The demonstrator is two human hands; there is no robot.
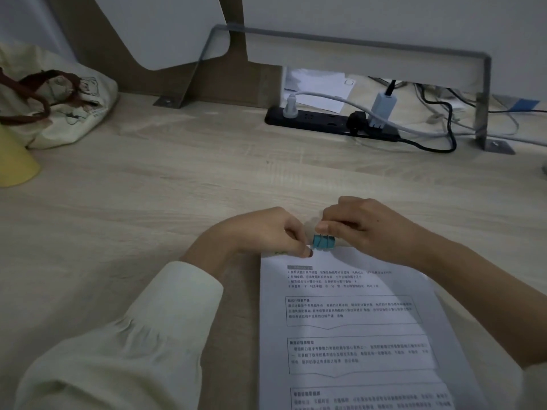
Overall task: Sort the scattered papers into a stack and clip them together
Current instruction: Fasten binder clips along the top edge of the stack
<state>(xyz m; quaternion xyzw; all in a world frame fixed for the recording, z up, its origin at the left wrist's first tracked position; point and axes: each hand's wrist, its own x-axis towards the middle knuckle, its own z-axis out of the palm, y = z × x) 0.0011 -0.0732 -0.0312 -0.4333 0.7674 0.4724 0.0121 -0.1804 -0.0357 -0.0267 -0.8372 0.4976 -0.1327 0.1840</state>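
A stack of printed papers (355, 327) lies on the wooden desk in front of me, its top edge pointing away. A teal binder clip (323, 242) sits on that top edge, near the left corner. My right hand (367, 229) pinches the clip's handles from behind with curled fingers. My left hand (266, 232) pinches the top left corner of the papers, thumb tip on the sheet right beside the clip. How far the clip's jaws reach over the sheets is hidden by my fingers.
A black power strip (328, 123) with plugs and cables lies at the back. A metal bracket (482, 105) stands behind it. A cream cloth bag (59, 108) and a yellow object (14, 161) sit at the far left.
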